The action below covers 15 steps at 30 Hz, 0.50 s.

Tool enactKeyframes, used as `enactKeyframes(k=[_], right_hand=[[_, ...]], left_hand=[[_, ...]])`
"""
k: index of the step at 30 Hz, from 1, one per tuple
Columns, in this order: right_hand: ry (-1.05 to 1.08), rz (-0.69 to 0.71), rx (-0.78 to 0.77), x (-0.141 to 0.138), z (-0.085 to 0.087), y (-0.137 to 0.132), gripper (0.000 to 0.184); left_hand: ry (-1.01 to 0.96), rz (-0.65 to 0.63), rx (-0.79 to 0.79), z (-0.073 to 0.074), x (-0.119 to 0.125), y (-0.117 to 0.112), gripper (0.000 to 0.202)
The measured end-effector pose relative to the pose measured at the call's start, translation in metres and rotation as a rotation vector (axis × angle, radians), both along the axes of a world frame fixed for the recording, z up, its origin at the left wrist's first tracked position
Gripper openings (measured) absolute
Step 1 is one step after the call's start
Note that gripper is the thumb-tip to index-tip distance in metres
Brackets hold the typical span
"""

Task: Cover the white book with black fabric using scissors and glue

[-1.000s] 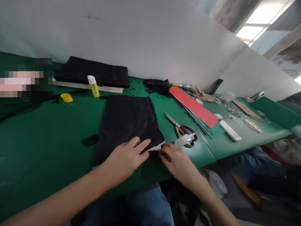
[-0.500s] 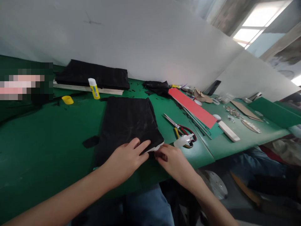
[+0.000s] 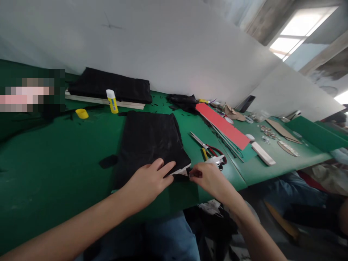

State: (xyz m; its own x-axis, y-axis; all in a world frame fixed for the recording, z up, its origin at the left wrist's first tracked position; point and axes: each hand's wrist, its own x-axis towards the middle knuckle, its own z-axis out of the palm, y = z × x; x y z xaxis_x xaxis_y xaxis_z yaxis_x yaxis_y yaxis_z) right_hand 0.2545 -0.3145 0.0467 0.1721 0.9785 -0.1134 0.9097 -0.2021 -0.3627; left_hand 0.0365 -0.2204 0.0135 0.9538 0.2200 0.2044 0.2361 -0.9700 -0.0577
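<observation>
A black fabric-covered panel (image 3: pixel 149 136) lies flat on the green table, and white layers show at its near right edge. My left hand (image 3: pixel 150 181) rests on the panel's near edge with fingers spread, pressing it down. At the near right corner, my right hand (image 3: pixel 209 177) is closed in a pinch on a black fabric flap (image 3: pixel 181 177) that sticks out under the white edge. Its fingertips are partly hidden. Just beyond that hand lie red-handled scissors (image 3: pixel 201 139) and a white-nozzled bottle (image 3: pixel 217 159), which the hand partly covers.
A yellow glue stick (image 3: pixel 112 103) stands near its yellow cap (image 3: pixel 82 113). Behind are folded black fabric (image 3: pixel 114 85) over pale boards and a black scrap (image 3: pixel 182 101). Rightward lie a red strip (image 3: pixel 223 123), a white block (image 3: pixel 263 154) and small parts (image 3: pixel 268 131). A person's legs (image 3: pixel 290 188) show at right.
My right hand has moved slightly right, away from the panel's corner, drawing the black flap outward. My left hand stays on the panel. The view has shifted a little.
</observation>
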Motion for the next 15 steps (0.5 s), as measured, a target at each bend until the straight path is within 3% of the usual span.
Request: enactKeyframes(k=[5,10,15], right_hand=[[0.013,-0.086,0.057,-0.004,0.006,-0.004,0.007],[0.064,0.046,0.066,-0.030,-0.003,0.000,0.013],[-0.017,-0.019,0.020,-0.017,-0.009,-0.004,0.008]], left_hand=[[0.021,-0.013,-0.015,0.002,-0.001,-0.001,0.034],[0.011,0.005,-0.012,0.001,-0.001,-0.001,0.030],[-0.011,-0.005,0.000,0.000,0.000,-0.001,0.030]])
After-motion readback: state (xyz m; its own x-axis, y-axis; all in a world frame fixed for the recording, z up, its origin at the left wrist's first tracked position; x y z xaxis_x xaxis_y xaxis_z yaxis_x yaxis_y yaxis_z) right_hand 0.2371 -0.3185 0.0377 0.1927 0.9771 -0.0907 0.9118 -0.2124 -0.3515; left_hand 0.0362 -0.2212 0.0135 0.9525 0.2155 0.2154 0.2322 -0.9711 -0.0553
